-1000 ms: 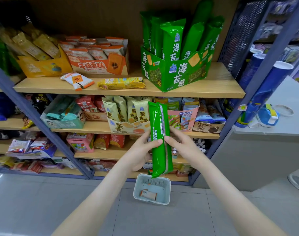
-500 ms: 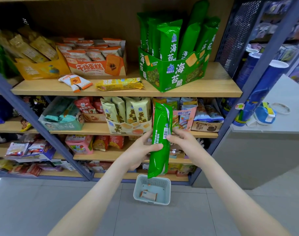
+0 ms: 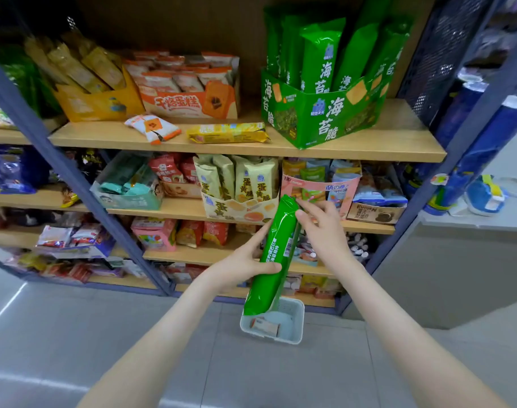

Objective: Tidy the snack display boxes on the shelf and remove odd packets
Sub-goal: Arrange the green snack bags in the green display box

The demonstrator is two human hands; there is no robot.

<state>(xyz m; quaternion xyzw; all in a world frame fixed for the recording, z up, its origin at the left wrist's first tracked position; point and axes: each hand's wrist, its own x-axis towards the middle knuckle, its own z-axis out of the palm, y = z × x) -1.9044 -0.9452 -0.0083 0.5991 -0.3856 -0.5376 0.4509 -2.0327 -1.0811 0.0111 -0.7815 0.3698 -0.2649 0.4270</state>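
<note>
Holding a long green foil snack packet (image 3: 276,257) upright before the lower shelves (image 3: 174,212), above the white plastic floor basket (image 3: 294,326): your left hand (image 3: 245,265) grips its middle, your right hand (image 3: 322,228) fingers (image 3: 305,205) pinch its top. Risk: slick film slips, missing the green cardboard display box (image 3: 319,119).

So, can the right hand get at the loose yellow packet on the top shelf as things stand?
Probably yes. The flat yellow packet lies at the front edge of the wooden shelf, nothing before it. The right hand pinches the long green packet, which the left hand also grips.
</note>
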